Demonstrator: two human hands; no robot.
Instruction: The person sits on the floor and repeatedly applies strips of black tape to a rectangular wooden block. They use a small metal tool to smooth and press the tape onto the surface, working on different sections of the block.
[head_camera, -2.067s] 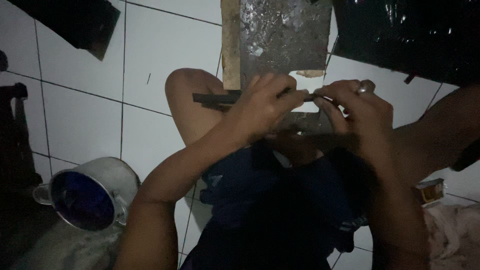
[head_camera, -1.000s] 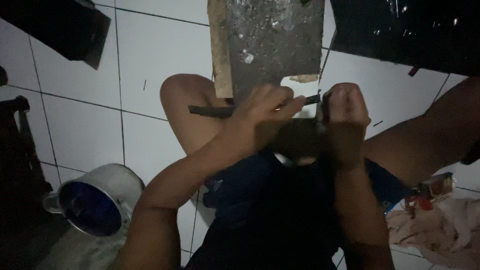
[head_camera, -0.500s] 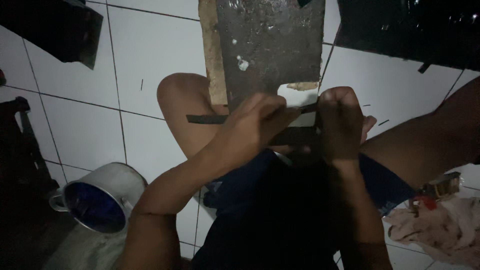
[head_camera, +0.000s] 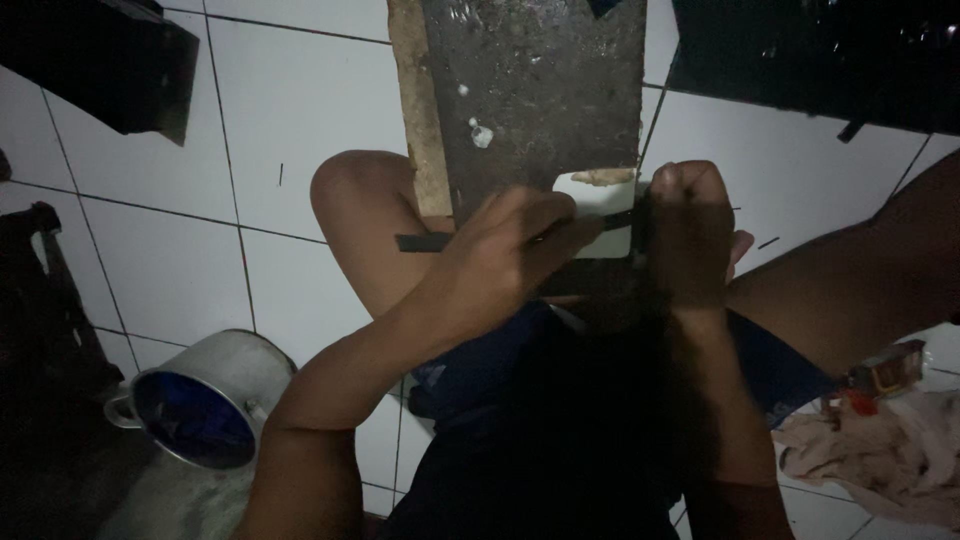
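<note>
The thin dark strip (head_camera: 425, 243) lies level across the middle of the frame, over a small white block (head_camera: 600, 215) at the near end of a grey, stained board (head_camera: 540, 100). The left hand (head_camera: 505, 265) curls its fingers around the strip's middle; the right hand (head_camera: 690, 235) is fisted on its right end. This looks like a rubbing or honing stroke in progress, and the next move seems to call for even pressure from both hands. The strip is flat, narrow and black, its left end jutting past the bare knee (head_camera: 360, 195). A metal mug (head_camera: 200, 410) sits at lower left, a crumpled cloth (head_camera: 880, 450) at lower right.
</note>
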